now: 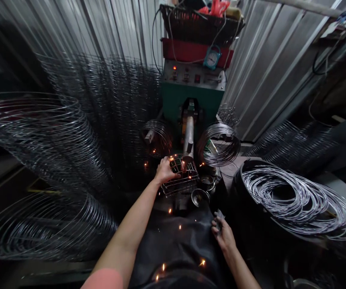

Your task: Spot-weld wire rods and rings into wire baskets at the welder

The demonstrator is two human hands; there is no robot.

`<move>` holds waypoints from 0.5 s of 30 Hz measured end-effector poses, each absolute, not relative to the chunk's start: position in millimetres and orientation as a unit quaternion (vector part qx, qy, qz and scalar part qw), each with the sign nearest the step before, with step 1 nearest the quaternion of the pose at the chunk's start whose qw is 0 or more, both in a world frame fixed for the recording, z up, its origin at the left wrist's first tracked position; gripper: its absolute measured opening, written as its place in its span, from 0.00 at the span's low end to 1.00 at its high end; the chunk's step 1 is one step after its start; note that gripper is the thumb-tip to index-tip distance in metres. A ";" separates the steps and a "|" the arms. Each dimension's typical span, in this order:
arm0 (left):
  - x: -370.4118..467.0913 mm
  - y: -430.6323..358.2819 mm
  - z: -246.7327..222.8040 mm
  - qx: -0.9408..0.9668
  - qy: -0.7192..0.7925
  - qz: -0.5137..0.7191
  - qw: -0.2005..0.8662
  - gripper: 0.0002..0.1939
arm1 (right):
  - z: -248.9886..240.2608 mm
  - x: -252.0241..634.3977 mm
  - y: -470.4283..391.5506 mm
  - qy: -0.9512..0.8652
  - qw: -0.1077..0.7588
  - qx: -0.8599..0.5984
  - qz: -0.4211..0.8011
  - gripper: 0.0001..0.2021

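Note:
My left hand (pixel 164 171) grips the left side of a small wire basket (pixel 179 185), fingers closed on its wires. The basket sits under the metal arm (pixel 189 134) of a green welding machine (pixel 173 98), and orange sparks fly around it and down onto a dark apron (pixel 175 237). Lower and to the right, my right hand (pixel 225 235) is closed around some small grey pieces (pixel 219 218), apart from the basket; their exact kind is too small to make out. Two small round bowls (pixel 200 198) stand between the basket and my right hand.
Tall stacks of wire rings (pixel 70 140) fill the left side. Wire coils (pixel 219 144) hang beside the machine. On the right, a black tub (pixel 240 180) holds loose wire rings (pixel 293 200). A small blue clock (pixel 211 58) hangs below a dark basket (pixel 187 26).

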State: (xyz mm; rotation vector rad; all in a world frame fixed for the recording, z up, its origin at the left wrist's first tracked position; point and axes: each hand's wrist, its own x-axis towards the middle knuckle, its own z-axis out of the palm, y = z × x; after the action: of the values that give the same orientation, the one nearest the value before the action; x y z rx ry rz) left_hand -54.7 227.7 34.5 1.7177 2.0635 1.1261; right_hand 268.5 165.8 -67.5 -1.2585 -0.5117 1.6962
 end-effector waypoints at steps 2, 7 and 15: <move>-55.3 225.3 31.7 0.589 0.697 0.384 0.139 0.41 | -63.8 273.0 159.4 -0.194 0.439 -0.503 0.719 0.14; -44.8 199.1 21.5 0.622 0.664 0.384 0.156 0.45 | -57.3 283.7 143.2 -0.254 0.423 -0.502 0.710 0.14; -31.7 177.4 23.2 0.627 0.678 0.350 0.159 0.48 | -62.3 290.6 124.7 -0.407 0.413 -0.576 0.577 0.22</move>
State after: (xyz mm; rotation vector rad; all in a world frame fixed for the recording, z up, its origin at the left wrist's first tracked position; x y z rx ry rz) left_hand -31.7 177.4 23.2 1.7908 1.9377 0.9995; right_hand 290.6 124.7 -62.3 -1.4473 -1.0234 1.4504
